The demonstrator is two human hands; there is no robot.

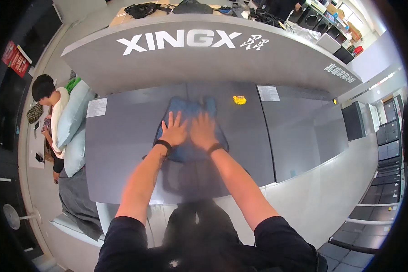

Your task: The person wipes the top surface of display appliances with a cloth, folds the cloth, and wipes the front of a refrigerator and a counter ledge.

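Note:
A dark blue cloth item with black edging (180, 153) lies spread on a grey flat top (122, 149); its exact kind is hard to make out. My left hand (173, 130) rests on its left part, palm down with the fingers spread. Beside it my right hand (203, 130) is over the cloth's right part, blurred by motion, its fingers stretched forward. Neither hand grips anything. A dark band circles each wrist.
A yellow sticker (239, 100) and white labels (268, 93) mark the grey tops. Behind them rises a grey panel with white lettering (179, 40). To the left, a person (54, 97) sits beside light blue pillows (75, 113). Dark appliances (387, 154) line the right side.

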